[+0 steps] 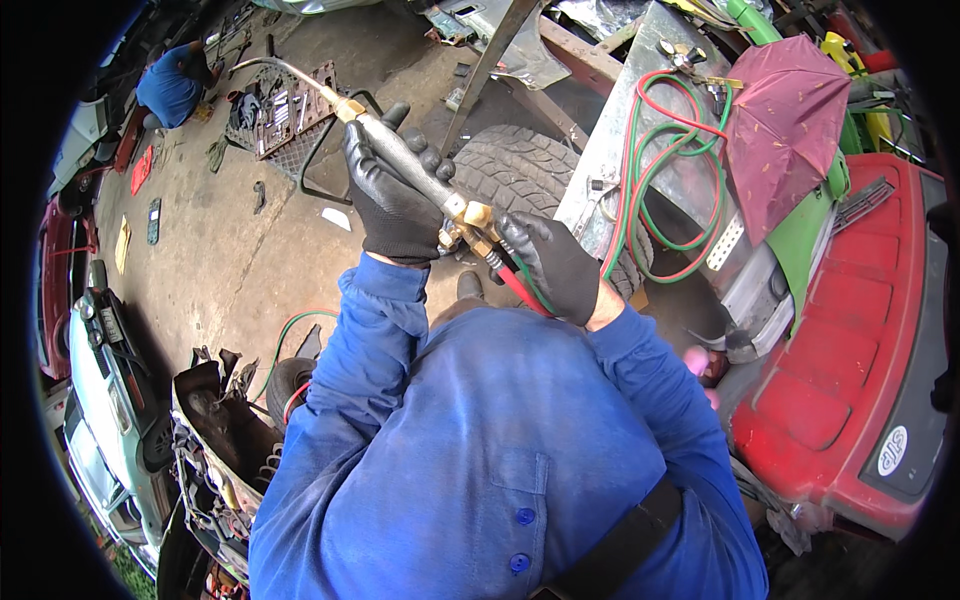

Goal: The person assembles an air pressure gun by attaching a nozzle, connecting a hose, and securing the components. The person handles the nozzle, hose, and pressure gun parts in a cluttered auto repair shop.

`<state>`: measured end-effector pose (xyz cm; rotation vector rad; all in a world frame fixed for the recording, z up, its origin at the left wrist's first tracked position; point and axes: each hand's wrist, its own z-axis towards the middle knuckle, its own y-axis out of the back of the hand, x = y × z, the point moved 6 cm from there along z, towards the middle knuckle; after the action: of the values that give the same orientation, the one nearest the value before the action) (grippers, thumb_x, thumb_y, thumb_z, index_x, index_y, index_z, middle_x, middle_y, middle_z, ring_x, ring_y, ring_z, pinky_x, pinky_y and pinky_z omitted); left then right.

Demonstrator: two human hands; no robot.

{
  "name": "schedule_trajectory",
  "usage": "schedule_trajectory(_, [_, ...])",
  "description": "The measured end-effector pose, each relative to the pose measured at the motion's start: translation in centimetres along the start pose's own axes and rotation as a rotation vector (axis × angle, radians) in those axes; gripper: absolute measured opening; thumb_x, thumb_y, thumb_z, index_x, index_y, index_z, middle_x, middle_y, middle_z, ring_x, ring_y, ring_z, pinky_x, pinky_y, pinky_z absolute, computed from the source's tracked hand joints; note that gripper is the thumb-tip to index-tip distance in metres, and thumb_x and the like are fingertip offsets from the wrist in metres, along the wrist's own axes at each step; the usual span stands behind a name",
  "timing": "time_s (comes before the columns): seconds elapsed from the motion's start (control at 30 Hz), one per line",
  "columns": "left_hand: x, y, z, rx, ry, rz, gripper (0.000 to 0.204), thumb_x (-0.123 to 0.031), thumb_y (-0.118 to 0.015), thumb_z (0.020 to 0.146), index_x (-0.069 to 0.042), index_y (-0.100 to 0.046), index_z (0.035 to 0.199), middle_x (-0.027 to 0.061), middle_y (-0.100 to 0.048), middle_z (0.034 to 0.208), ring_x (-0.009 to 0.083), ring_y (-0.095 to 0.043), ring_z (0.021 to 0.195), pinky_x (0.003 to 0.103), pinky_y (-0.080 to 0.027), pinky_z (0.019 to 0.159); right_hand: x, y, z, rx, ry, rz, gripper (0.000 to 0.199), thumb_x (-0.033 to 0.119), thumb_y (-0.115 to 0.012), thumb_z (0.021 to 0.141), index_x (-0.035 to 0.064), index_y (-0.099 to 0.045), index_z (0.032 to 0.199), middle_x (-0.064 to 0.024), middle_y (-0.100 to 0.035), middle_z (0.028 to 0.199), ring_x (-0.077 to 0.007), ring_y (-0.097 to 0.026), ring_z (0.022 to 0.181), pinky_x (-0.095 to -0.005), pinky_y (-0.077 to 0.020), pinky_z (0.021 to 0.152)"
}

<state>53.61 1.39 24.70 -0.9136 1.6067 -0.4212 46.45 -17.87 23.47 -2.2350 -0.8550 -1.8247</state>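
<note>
A gas torch [405,157] with a grey handle, brass fittings and a bent metal tip lies slantwise in front of me, its tip toward the far left. Across the palm of my black-gloved left hand [392,205] rests the handle, with the fingers curled up around it. My right hand [560,262], also gloved in black, closes on the torch's rear end at the brass valves [480,217]. A red hose [518,286] and a green one run from there beneath that hand. Its palm side is hidden.
Coiled red and green hoses [640,170] hang over a metal sheet [660,50] at right, beside a maroon umbrella [785,130] and red bodywork [850,320]. A tire [515,165] lies ahead. At far left a person in blue [172,88] crouches near a crate of tools [290,115].
</note>
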Motion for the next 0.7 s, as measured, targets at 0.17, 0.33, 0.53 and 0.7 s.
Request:
schedule_trajectory(0.17, [0.3, 0.5, -0.1, -0.014, 0.009, -0.018, 0.073, -0.068, -0.044, 0.111, -0.003, -0.055, 0.141, 0.0021, -0.056, 0.08, 0.017, -0.054, 0.066, 0.038, -0.048, 0.063, 0.0, -0.1, 0.1, -0.056, -0.077, 0.156, 0.032, 0.022, -0.067, 0.11, -0.0019, -0.065, 0.132, -0.0136, -0.07, 0.101, -0.0164, -0.067, 0.092, -0.0373, -0.0562, 0.085])
schedule_trajectory(0.33, [0.3, 0.7, -0.1, -0.016, 0.021, -0.047, 0.074, -0.069, -0.044, 0.111, -0.003, -0.054, 0.143, 0.0022, -0.055, 0.08, 0.0168, -0.055, 0.068, 0.037, -0.048, 0.063, 0.1, -0.4, 0.1, -0.053, -0.066, 0.053, 0.038, 0.029, -0.063, 0.112, -0.0016, -0.067, 0.134, -0.0134, -0.073, 0.102, -0.0145, -0.066, 0.091, -0.0364, -0.0557, 0.084])
schedule_trajectory(0.53, [0.1, 0.6, -0.5, -0.005, -0.002, -0.036, 0.074, -0.069, -0.042, 0.111, -0.004, -0.054, 0.143, 0.0024, -0.055, 0.08, 0.016, -0.054, 0.068, 0.036, -0.048, 0.063, -0.2, -0.8, -0.2, 0.001, -0.155, 0.118, 0.038, 0.028, -0.062, 0.113, -0.0023, -0.067, 0.135, -0.0109, -0.073, 0.109, -0.0122, -0.065, 0.09, -0.0316, -0.0553, 0.082])
schedule_trajectory(0.7, [0.1, 0.8, -0.6, -0.021, -0.002, -0.023, 0.074, -0.069, -0.043, 0.111, -0.004, -0.055, 0.143, 0.0026, -0.054, 0.08, 0.0157, -0.053, 0.069, 0.036, -0.047, 0.063, 0.4, -0.8, -0.5, -0.05, -0.065, 0.046, 0.037, 0.029, -0.063, 0.112, -0.0028, -0.067, 0.131, -0.0078, -0.07, 0.102, -0.01, -0.061, 0.091, -0.0307, -0.0533, 0.083])
